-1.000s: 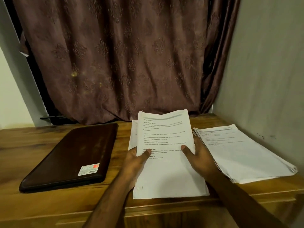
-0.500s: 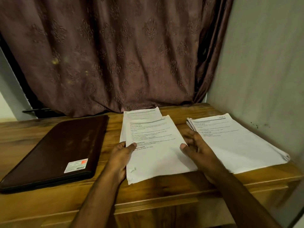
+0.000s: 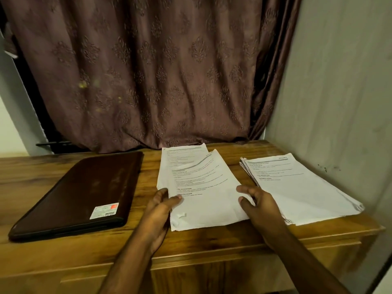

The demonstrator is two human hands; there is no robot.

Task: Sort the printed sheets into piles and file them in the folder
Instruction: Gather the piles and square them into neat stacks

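Sheets [image 3: 203, 187]: laid flat on bench [image 3: 63, 257], between both hands.
Folder [image 3: 84, 192]: closed, left of sheets.
Left hand [image 3: 159, 209]: sheet edge pinched, thumb on top.
Right hand [image 3: 258, 204]: relaxed, fingertips touching sheet edge.

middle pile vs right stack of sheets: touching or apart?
Apart. The head view shows a strip of bare wooden table between the middle pile and the right stack at the far end; nearer, the right hand covers the space between them.
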